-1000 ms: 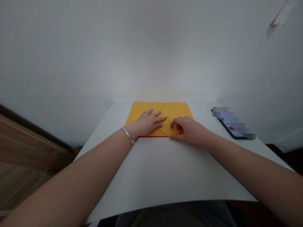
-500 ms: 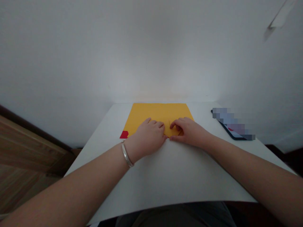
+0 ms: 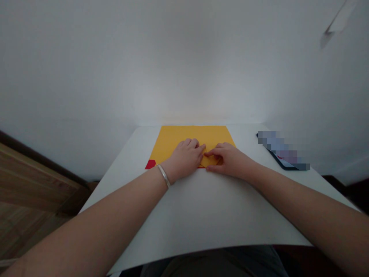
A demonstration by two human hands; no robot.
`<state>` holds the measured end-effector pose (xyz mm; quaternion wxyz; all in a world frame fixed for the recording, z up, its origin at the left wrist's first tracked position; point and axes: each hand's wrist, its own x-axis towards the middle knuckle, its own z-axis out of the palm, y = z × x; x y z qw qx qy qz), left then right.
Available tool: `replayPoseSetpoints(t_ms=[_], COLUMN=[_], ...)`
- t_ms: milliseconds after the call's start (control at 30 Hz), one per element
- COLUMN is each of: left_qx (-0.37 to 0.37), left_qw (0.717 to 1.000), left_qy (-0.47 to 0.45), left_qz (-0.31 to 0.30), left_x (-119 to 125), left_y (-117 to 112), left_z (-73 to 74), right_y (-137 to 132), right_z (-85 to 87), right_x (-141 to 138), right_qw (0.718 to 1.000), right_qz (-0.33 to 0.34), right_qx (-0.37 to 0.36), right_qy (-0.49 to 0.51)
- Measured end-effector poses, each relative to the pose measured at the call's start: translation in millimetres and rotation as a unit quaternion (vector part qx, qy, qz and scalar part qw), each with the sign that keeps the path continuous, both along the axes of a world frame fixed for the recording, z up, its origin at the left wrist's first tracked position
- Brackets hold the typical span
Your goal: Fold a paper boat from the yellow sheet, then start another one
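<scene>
Yellow rectangular paper sheet [image 3: 184, 132]: flat on the white laminate table top [image 3: 184, 215]; its triangular folded flap [image 3: 209, 161] lies between both hands' fingertips.
Left hand [image 3: 184, 158]: fingers extended, pressed down, gripping nothing, apparently pinning the sheet.
Right hand [image 3: 227, 161]: fingers half-curled on the flap, apparently steadying it; pinch uncertain.
Red paper corner [image 3: 150, 164]: beyond the left hand's fingers.
</scene>
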<state>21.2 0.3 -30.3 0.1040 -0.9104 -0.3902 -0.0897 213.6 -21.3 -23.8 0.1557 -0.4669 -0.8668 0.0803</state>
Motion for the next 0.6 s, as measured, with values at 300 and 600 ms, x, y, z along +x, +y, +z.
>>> replayPoseSetpoints(t_ms=[300,600], left_qx=[-0.012,-0.108], left_qw=[1.0,0.994], left_qy=[0.009,0.003], left_qz=[-0.017,0.01], left_x=[-2,1], left_y=[-6,-14], left_z=[6.8,-2.2], right_y=[2,1], right_z=[-2.1,0.0], right_x=[4,1], right_qw=[1.0,0.999], right_qz=[-0.005,-0.019], right_qx=[0.004,0.022], right_qy=[0.008,-0.017])
